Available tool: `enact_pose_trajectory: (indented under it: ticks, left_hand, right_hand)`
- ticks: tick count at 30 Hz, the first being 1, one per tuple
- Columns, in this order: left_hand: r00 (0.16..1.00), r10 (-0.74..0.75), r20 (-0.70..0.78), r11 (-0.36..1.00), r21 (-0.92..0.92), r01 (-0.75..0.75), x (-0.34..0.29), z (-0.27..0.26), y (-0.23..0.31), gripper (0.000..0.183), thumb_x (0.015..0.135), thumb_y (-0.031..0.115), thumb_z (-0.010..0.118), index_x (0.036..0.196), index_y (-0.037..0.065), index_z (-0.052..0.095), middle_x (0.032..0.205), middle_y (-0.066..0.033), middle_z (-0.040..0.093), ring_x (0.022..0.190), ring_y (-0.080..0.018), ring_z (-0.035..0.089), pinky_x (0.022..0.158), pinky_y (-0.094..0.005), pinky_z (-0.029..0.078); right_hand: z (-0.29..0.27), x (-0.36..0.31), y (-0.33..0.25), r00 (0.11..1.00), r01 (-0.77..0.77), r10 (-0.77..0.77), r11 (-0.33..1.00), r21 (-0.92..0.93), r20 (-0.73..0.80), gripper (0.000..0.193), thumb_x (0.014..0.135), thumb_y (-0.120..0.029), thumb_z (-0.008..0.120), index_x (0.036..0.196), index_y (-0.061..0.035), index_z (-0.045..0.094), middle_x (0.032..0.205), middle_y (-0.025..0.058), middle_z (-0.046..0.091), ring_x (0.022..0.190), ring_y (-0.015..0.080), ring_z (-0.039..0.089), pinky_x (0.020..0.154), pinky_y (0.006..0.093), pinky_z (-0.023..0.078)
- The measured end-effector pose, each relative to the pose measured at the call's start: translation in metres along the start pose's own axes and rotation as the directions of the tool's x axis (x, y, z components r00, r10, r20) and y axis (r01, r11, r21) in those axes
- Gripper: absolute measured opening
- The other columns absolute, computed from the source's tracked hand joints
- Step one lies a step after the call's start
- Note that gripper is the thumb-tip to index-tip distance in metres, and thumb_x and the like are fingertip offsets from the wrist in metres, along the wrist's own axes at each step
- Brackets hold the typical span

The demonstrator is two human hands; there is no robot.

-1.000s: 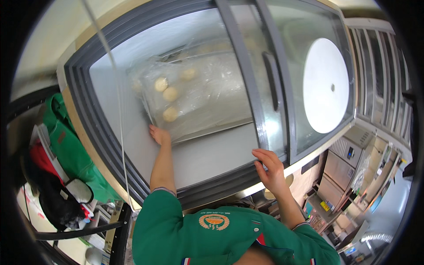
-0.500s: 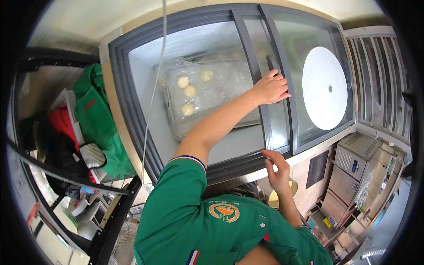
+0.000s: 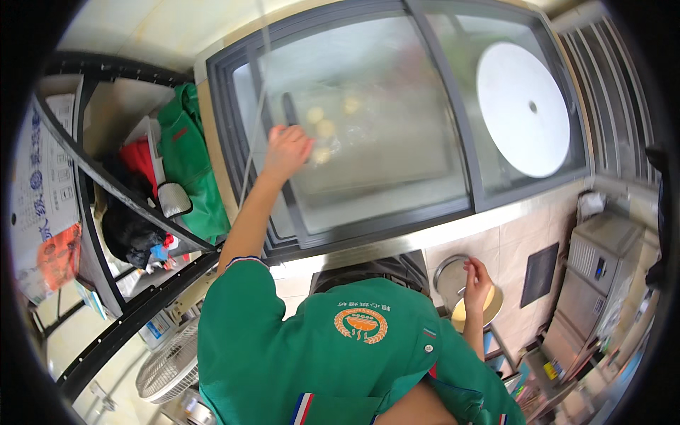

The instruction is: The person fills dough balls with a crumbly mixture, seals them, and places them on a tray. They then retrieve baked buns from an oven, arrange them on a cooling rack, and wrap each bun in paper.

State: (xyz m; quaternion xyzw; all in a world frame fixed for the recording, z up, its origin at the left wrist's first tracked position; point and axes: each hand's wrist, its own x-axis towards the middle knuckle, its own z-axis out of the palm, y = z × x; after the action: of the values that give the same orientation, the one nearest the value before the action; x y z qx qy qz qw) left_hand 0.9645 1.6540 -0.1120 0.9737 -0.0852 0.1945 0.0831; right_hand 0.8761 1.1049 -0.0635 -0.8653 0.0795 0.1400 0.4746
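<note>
My left hand (image 3: 287,151) is closed at the dark handle (image 3: 289,108) of a grey-framed sliding glass door (image 3: 397,120) on top of a chest freezer. Through the hazy pane show several pale round dough balls (image 3: 324,128), blurred, on a tray. A narrow gap remains between the door's left edge and the freezer frame (image 3: 228,106). Off to the lower right, my right hand (image 3: 478,285) hangs in the air with loosely bent fingers and nothing visible in it. Beneath it, on the floor side, is a round pot with yellowish contents (image 3: 493,306).
A white round disc (image 3: 523,110) lies on the right glass pane. A thin cord (image 3: 259,120) hangs across the freezer's left side. Left stands a black rack (image 3: 127,191) with a green bag (image 3: 188,149); a fan (image 3: 168,365) is below. A steel appliance (image 3: 598,262) stands at right.
My left hand has slid the glass door leftward, from the freezer's middle to near its left side, covering the tray. My right hand has dropped away from the freezer's front edge.
</note>
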Motion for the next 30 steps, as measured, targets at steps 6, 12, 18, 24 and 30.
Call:
enact_pose_trajectory:
  ticks: [6,12,18,24,30]
  left_hand:
    - [0.959,-0.144,0.245,0.93,0.364,0.047,-0.047,-0.013,-0.022,0.011,0.084,0.019,0.061,0.082,0.01,0.068,0.099,-0.0089,0.068,0.091,-0.0286,0.061,0.09,-0.0459,0.041]
    - [0.683,-0.605,0.41,0.604,0.795,0.058,-0.031,-0.023,-0.002,0.032,0.095,0.033,0.049,0.089,0.006,0.065,0.092,-0.0127,0.064,0.087,-0.0323,0.061,0.086,-0.047,0.045]
    - [0.97,-0.24,-0.028,0.945,0.221,0.24,0.132,0.026,0.224,0.021,0.092,0.02,0.057,0.095,0.001,0.065,0.097,-0.0181,0.064,0.084,-0.0362,0.063,0.071,-0.0444,0.05]
    - [0.859,0.511,0.012,0.824,-0.291,-0.486,0.233,0.068,0.553,0.011,0.08,0.01,0.071,0.081,0.001,0.064,0.096,-0.0162,0.064,0.092,-0.035,0.059,0.082,-0.0423,0.046]
    - [0.238,0.874,0.423,0.481,-0.686,-0.546,0.242,0.145,0.747,0.017,0.082,0.02,0.068,0.085,0.004,0.062,0.102,-0.0128,0.063,0.095,-0.0342,0.06,0.084,-0.0441,0.047]
  right_hand:
    - [-0.086,-0.096,0.184,0.955,-0.295,0.286,0.94,-0.172,-0.072,0.021,0.089,-0.011,0.061,0.109,-0.0036,0.065,0.086,0.0162,0.069,0.078,0.0273,0.067,0.07,0.0347,0.053]
    - [-0.186,-0.286,0.375,0.551,-0.688,0.69,0.694,0.213,-0.469,0.019,0.088,-0.016,0.061,0.096,-0.0006,0.069,0.074,0.0093,0.069,0.067,0.0188,0.067,0.062,0.0316,0.053]
    - [-0.232,-0.279,0.4,0.599,-0.566,0.623,0.774,0.284,-0.504,0.022,0.091,-0.012,0.059,0.104,0.0032,0.066,0.083,0.0101,0.069,0.071,0.0145,0.065,0.067,0.0297,0.052]
    - [-0.303,-0.154,0.358,0.849,-0.276,0.269,0.96,0.053,-0.455,0.022,0.089,-0.013,0.061,0.106,0.0,0.067,0.091,0.0183,0.069,0.082,0.0281,0.068,0.073,0.0358,0.053]
    - [-0.349,-0.16,0.394,0.68,-0.251,0.337,0.941,0.226,-0.651,0.022,0.09,-0.013,0.062,0.106,0.0008,0.066,0.089,0.0195,0.068,0.082,0.0308,0.068,0.073,0.0364,0.052]
